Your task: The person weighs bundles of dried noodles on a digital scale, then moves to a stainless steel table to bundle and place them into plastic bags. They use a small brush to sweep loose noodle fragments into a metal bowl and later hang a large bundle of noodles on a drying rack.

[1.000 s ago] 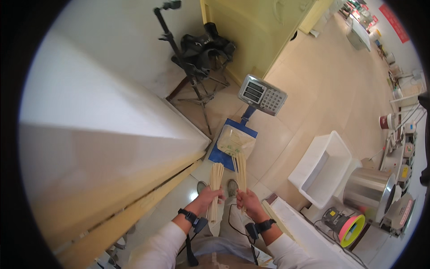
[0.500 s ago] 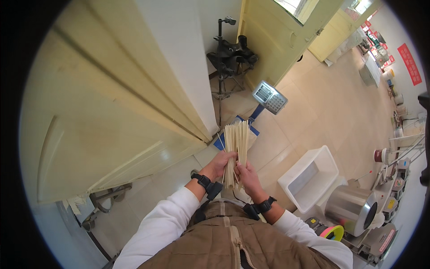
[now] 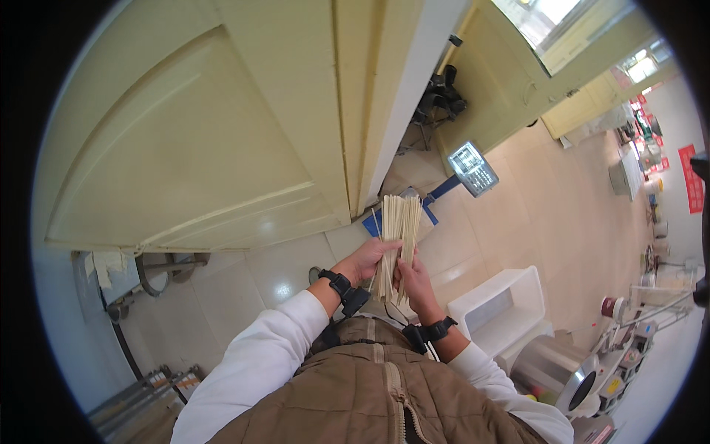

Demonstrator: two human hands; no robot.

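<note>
Both my hands grip a bundle of thin, pale, straight sticks (image 3: 392, 218) in front of my chest. Whether they are dried noodles or wooden sticks I cannot tell. My left hand (image 3: 366, 259) wraps the bundle from the left, its thumb lying across the front. On the other side, my right hand (image 3: 416, 283) is closed around the lower right part. A narrow gap runs down between the two portions, and one stick leans out at the left. Beyond the bundle stands a floor scale with a grey display head (image 3: 473, 170) and a blue base (image 3: 430, 213), partly hidden.
A cream door (image 3: 200, 140) fills the left, beside a white wall edge. To my right stand a white plastic tub (image 3: 497, 285) and a steel drum (image 3: 551, 366). Black tripod-like gear (image 3: 444, 96) is behind the wall edge. Metal frames (image 3: 148, 403) lie lower left.
My view has swung left, so the door fills more of it and the scale and tub have shifted. Both hands still hold the sticks, and my left thumb now stretches further across them.
</note>
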